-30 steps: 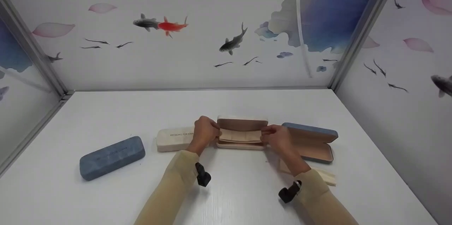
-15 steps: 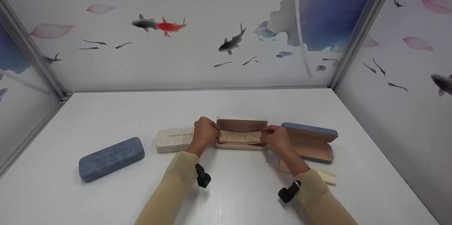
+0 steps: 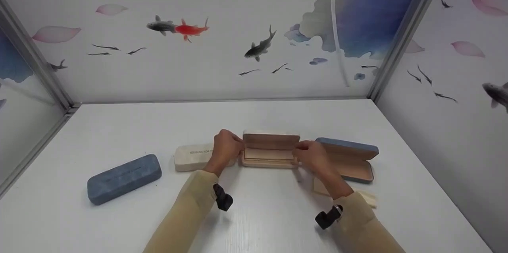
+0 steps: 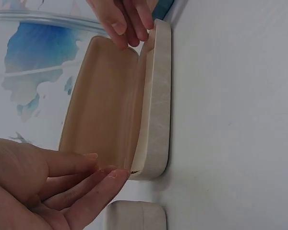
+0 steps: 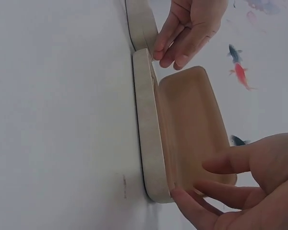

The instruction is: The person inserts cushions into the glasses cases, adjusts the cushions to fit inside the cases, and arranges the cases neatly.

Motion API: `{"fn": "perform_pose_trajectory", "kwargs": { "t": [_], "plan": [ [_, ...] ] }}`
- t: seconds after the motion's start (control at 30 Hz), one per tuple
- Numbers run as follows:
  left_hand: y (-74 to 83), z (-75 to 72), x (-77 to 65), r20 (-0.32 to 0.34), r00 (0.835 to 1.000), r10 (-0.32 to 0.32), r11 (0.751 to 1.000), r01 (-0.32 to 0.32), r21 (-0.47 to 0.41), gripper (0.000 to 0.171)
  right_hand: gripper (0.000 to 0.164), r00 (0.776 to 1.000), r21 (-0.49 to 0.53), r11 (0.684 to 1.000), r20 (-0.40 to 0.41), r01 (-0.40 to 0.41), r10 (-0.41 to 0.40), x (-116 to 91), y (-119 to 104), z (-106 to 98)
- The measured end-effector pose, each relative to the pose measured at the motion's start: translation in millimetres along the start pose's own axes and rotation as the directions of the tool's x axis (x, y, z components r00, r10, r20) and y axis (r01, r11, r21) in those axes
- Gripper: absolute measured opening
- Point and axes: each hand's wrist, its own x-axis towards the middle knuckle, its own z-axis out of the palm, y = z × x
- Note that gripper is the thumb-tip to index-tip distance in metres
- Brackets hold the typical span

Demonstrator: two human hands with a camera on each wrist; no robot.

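An open cream glasses case (image 3: 271,164) stands in the middle of the table, its lid raised and its tan lining showing. Inside its base lies a folded pale cloth (image 3: 266,155). My left hand (image 3: 227,149) is at the case's left end; the left wrist view shows its bent fingertips (image 4: 117,173) close by the corner, with nothing between them. At the right end is my right hand (image 3: 314,157). Seen from the right wrist, its thumb and fingers (image 5: 230,191) are spread apart, one fingertip right at the rim, and they hold nothing.
A closed cream case (image 3: 193,158) sits left of the open one, partly behind my left hand. Farther left lies a closed blue case (image 3: 125,179). On the right stands an open blue case (image 3: 359,170), with another pale cloth (image 3: 369,198) in front, partly under my right forearm.
The cloth, earlier held up at both ends, now lies lower and flatter in the cream case. Both hands have let go of it; the left has shifted slightly left.
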Motion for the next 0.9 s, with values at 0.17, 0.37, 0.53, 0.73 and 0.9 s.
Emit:
{"fn": "perform_pose_trajectory", "kwargs": {
  "t": [0.17,0.37,0.53,0.73,0.9],
  "plan": [
    [4.2,-8.2,-1.2,0.015,0.999,-0.035,0.996,0.036,-0.084,0.023,0.049,1.000,-0.061,0.998,-0.005,0.006,-0.006,-5,-2,-5],
    [8.4,-10.4,-1.3,0.021,0.997,-0.073,0.994,0.075,-0.079,0.036,0.068,0.999,-0.077,0.997,0.024,-0.022,0.024,-5,-6,-9],
    [11.5,-5.1,-1.5,0.025,0.997,-0.077,0.994,0.079,-0.078,0.044,0.079,0.985,0.052,0.996,0.162,-0.071,0.062,0,-5,-13],
    [13.5,4.4,-3.9,0.052,0.992,-0.114,0.993,0.116,-0.034,0.057,0.081,0.968,0.108,0.991,0.244,-0.080,0.052,8,-4,-15],
    [12.6,11.3,-2.7,0.046,0.995,-0.086,0.996,0.085,0.016,0.054,0.086,0.974,0.108,0.989,0.215,-0.099,0.074,12,-7,-11]
  ]
}}
